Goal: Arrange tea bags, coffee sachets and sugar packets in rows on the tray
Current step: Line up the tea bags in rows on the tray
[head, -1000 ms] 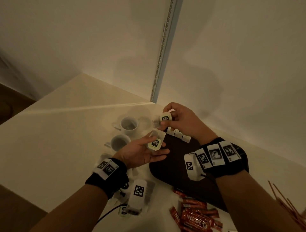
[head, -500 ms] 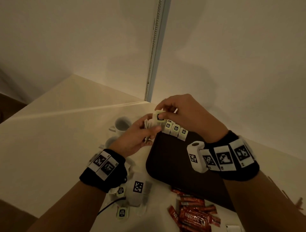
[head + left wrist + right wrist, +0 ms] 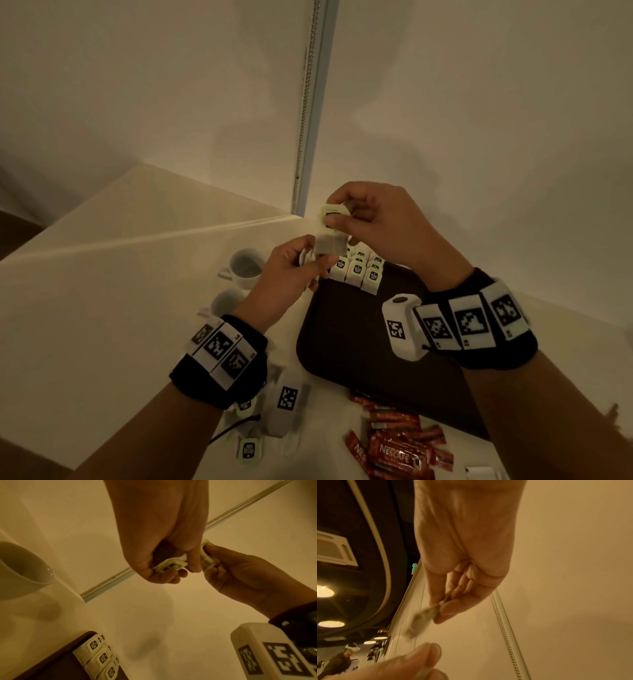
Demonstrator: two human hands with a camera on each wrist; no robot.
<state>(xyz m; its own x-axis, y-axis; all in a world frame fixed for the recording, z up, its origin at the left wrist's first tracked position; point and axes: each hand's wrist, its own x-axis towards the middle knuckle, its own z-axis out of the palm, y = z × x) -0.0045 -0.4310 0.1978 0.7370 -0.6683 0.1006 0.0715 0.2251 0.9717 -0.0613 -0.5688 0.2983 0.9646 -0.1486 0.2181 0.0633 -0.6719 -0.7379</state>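
Dark brown tray point(image 3: 346, 342) on the pale table point(image 3: 102, 291), tea bags in rows point(image 3: 358, 270) at its far edge. Red sachets point(image 3: 397, 455) near the tray read NESCAFE. Right hand point(image 3: 373, 222) pinches a pale tea bag point(image 3: 330, 236) by its tag above the tray's far corner; left hand point(image 3: 291, 270) curls around more bags, labels unreadable.

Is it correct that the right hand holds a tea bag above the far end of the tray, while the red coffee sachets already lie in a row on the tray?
Not quite. The right hand does hold a tea bag above the far end of the tray, but the red coffee sachets lie in a loose heap on the table beside the tray. The head view shows it.
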